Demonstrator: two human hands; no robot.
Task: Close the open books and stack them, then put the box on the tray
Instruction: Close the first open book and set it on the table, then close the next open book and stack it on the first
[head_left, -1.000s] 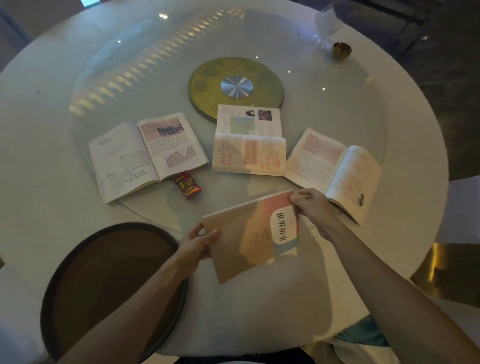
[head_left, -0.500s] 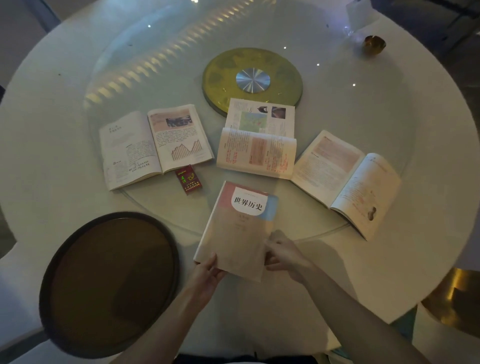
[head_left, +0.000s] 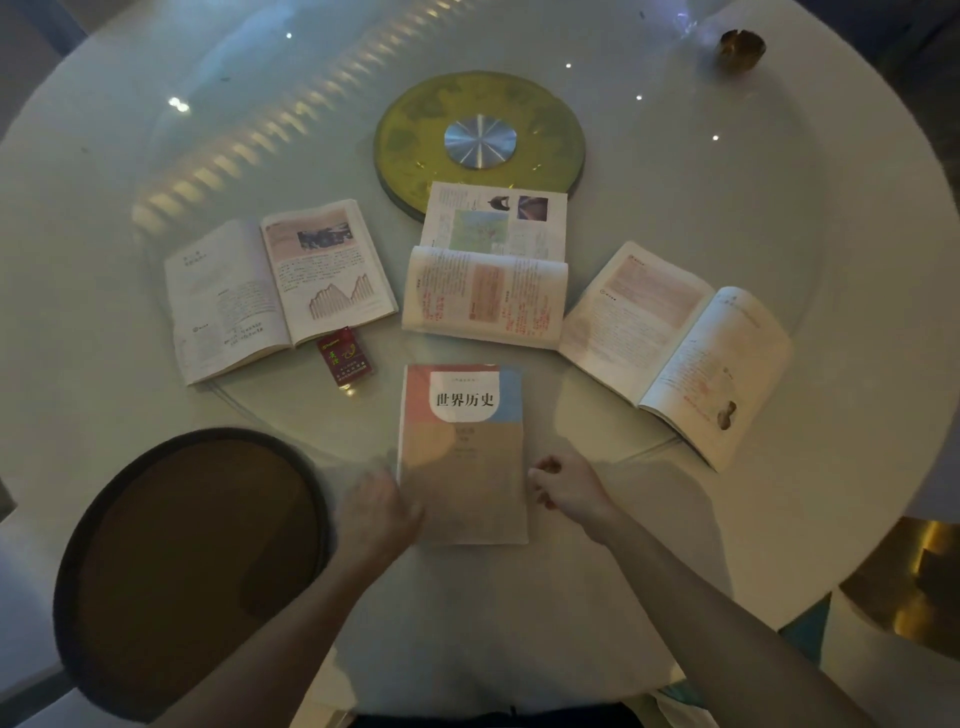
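Item, nearest: left hand (head_left: 376, 512), blurred, at the lower left edge of the closed book (head_left: 464, 457); whether its fingers touched the cover or gripped anything could not be told. Right hand (head_left: 569, 488), fingers loosely curled and holding nothing, sat just beside the book's right edge. The closed book lay flat between the two hands, cover up (base of the stack, by judgement). Round tray (head_left: 192, 566), bare, lay just left of the left hand. Small red box (head_left: 345, 358) lay beyond the left hand, touching the near corner of the left open book (head_left: 275, 291). Middle open book (head_left: 485, 275) lay straight beyond the closed one, its near half humped; right open book (head_left: 675, 348) lay beyond and outward of the right hand. Risks, as judged: lifting the left open book could knock or drag the box; the humped pages of the middle book might crease if shut carelessly; a stack on the glass turntable (head_left: 727, 218) edge could slide or sit crooked.
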